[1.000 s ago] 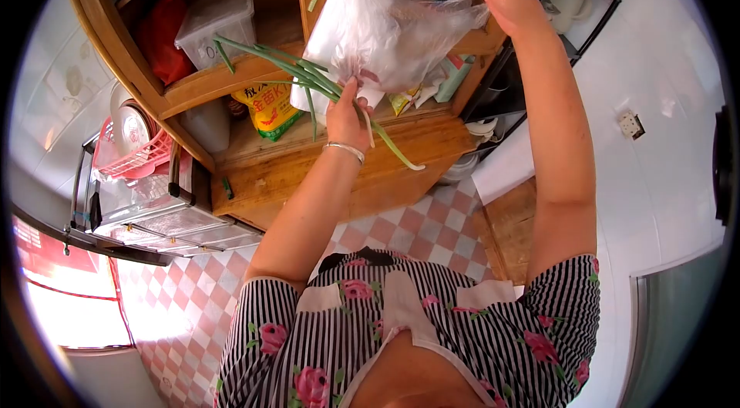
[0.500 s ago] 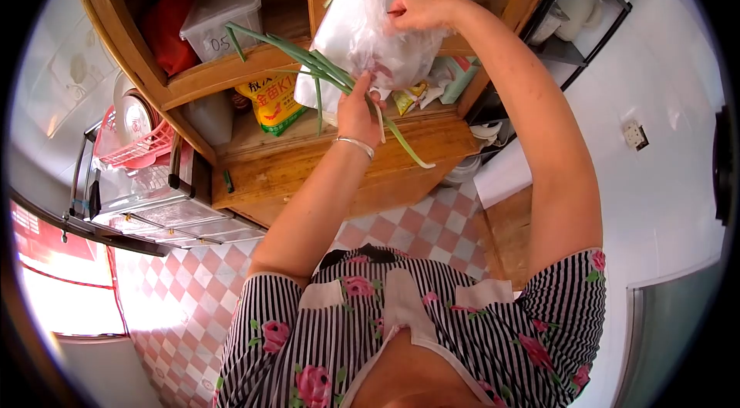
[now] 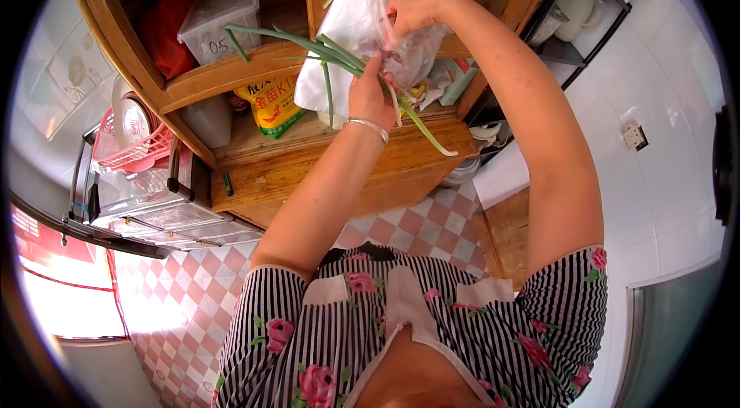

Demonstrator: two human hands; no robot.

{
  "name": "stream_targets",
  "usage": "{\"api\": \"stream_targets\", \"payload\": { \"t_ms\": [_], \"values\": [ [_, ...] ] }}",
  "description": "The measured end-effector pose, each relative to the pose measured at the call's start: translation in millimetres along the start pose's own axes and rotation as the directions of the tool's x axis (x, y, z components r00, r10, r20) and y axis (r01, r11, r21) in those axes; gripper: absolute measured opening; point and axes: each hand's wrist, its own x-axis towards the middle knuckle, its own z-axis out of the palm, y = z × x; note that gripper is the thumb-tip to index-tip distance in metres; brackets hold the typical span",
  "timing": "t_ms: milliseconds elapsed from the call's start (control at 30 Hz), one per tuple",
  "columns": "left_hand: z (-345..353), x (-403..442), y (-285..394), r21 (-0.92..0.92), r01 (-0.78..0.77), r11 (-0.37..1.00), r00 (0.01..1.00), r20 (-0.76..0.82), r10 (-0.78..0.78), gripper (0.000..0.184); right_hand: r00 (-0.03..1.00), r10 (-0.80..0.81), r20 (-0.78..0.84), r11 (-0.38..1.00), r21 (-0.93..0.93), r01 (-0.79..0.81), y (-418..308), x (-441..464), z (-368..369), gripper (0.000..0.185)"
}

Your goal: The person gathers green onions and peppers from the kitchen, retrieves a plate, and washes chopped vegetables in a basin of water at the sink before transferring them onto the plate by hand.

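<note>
Several green scallions (image 3: 337,55) are gripped in my left hand (image 3: 371,99); their long leaves stretch to the left, and one pale end hangs down to the right. My left fingertips reach the lower side of a clear plastic bag (image 3: 422,57), which hangs in front of the open cupboard. Closed on the crumpled plastic higher up is my right hand (image 3: 416,8); its fingertips are partly hidden by the folds. Beside the clear bag hangs a white plastic bag (image 3: 343,18). What the clear bag contains is hard to make out.
The wooden cupboard (image 3: 324,169) holds a lidded plastic box (image 3: 223,18), a red bag (image 3: 166,34) and a yellow packet (image 3: 274,107). A pink basket (image 3: 135,147) with dishes stands at left. A black rack (image 3: 566,49) is at right, near the tiled wall.
My left hand has moved right and slightly up with the scallions, closer to the clear bag. My right hand has shifted a little left on the plastic.
</note>
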Motion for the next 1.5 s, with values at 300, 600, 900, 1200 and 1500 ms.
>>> {"api": "stream_targets", "payload": {
  "t_ms": [300, 600, 900, 1200, 1500],
  "values": [
    [4, 5, 3, -0.012, 0.016, 1.0, 1.0, 0.01, -0.015, 0.013, 1.0, -0.029, -0.009, 1.0, 0.005, 0.029, 11, 5, 4, 0.032],
    [9, 7, 3, -0.073, 0.031, 0.997, 0.999, 0.018, -0.03, 0.014, 0.994, 0.025, 0.11, 1.0, 0.008, -0.026, 7, -2, 2, 0.031],
    [1, 3, 3, -0.015, -0.039, 0.999, 0.999, -0.02, 0.039, 0.009, 0.954, 0.096, -0.283, 0.969, 0.247, -0.025, 24, -25, 1, 0.024],
    [-20, 1, 0, 0.064, -0.13, 0.989, 0.99, -0.046, 0.133, 0.01, 0.815, -0.094, -0.571, 0.894, 0.312, 0.321, 34, -67, -11, 0.019],
    [-28, -10, 0, 0.078, -0.166, 0.983, 0.98, -0.098, 0.173, 0.012, 0.834, -0.41, -0.369, 0.204, 0.855, 0.478, 35, -124, -15, 0.017]
  ]
}}
